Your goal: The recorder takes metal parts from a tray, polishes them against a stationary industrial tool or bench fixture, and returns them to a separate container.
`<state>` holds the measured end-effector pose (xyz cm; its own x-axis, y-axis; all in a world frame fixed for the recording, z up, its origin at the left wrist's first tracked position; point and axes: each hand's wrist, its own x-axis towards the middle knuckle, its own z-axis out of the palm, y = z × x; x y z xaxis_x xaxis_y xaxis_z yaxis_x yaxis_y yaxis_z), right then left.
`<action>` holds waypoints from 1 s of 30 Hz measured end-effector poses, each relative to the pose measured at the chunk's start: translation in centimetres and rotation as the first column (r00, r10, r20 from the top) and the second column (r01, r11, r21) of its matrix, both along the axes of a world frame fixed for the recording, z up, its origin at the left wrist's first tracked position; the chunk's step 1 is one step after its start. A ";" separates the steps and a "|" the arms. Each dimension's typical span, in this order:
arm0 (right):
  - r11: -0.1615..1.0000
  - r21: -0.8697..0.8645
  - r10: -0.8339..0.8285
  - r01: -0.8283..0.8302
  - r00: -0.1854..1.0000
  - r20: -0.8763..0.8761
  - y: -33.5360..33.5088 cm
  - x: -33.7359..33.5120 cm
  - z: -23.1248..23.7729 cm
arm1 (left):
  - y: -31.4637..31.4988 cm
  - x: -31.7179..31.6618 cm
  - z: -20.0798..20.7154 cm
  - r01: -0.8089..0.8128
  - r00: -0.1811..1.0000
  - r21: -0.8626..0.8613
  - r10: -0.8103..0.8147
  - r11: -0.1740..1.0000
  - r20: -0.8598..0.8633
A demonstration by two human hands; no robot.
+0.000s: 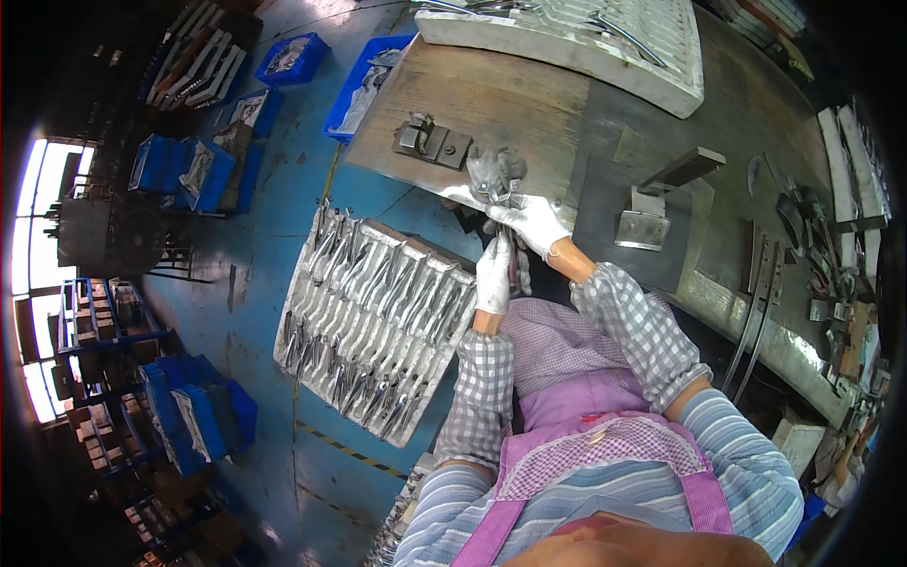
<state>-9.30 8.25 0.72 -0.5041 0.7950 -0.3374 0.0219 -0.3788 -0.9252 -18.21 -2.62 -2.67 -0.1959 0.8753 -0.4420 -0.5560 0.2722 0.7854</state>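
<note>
Both of my hands wear white gloves and meet close together at the front edge of the workbench. My left hand (493, 276) is closed around the lower part of a slim metal hand tool (511, 248), whose exact kind is too small to tell. Above it, my right hand (535, 225) pinches the tool's upper end with its fingertips. Just beyond the fingers, a crumpled grey glove or cloth (497, 168) lies at the bench edge. Left of my hands, a white tray (416, 416) carries rows of shiny metal hand tools (364, 269).
On the wooden workbench (510, 94) sit a small metal fixture (432, 142) and a metal stand with an angled arm (652, 203). A white slotted tray (567, 52) with tools stands at the far side. Blue bins (293, 61) are on the blue floor to the left.
</note>
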 end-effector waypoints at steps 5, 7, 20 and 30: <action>0.999 0.041 -0.005 0.004 0.999 0.032 -0.4 0.0 -0.8 | -0.5 0.3 1.5 -0.003 0.997 -0.060 0.008 0.998 0.076; 0.999 0.051 0.003 -0.002 1.000 -0.009 -0.5 0.1 -1.1 | -0.6 0.7 1.6 -0.012 0.994 -0.053 0.018 0.999 0.106; 0.313 0.769 -0.109 -0.558 0.783 0.613 -4.9 16.7 4.3 | -2.6 6.1 2.6 0.646 0.753 0.066 -0.621 0.761 -0.217; 0.818 0.550 -0.389 0.167 0.866 0.315 -0.1 23.0 2.7 | 0.6 14.1 0.7 0.297 0.921 -0.027 -0.294 0.954 -0.256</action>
